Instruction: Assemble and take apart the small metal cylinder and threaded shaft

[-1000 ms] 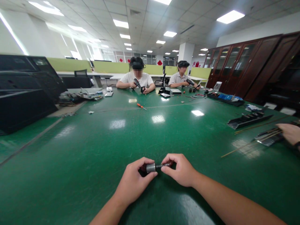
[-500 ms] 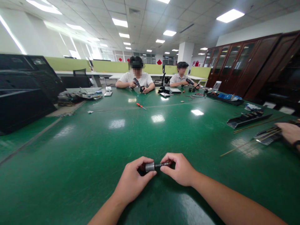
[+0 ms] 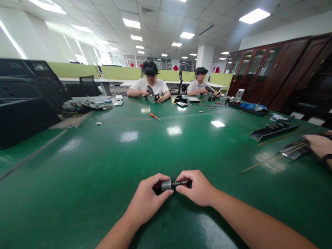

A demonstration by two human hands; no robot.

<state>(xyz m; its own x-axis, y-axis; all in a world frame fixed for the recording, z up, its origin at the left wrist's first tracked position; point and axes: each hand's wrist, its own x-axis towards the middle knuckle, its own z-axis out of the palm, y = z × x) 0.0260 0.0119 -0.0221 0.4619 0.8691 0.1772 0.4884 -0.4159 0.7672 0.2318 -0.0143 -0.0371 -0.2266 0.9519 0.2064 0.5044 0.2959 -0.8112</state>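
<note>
Close to me, just above the green tabletop (image 3: pixel 145 152), both hands hold a small metal part made of a silver cylinder (image 3: pixel 166 185) with a thin dark ridged shaft (image 3: pixel 183 183) running out to the right. My left hand (image 3: pixel 147 195) is closed around the cylinder, thumb below and fingers above. Part of the cylinder's left end is hidden in the palm. My right hand (image 3: pixel 198 188) pinches the shaft between thumb and fingertips. A spring-like or threaded surface shows along the shaft, too small to tell which.
An orange screwdriver (image 3: pixel 155 117) lies farther up the table. On the right are thin brass rods (image 3: pixel 261 164), a dark metal channel (image 3: pixel 275 132) and another person's hand (image 3: pixel 320 145). Dark computer cases (image 3: pixel 26 103) stand left. Two people holding power drills (image 3: pixel 150 90) sit opposite.
My right hand's fingertips have shifted slightly left along the shaft, nearer the cylinder. My left hand stays in nearly the same place with its grip unchanged.
</note>
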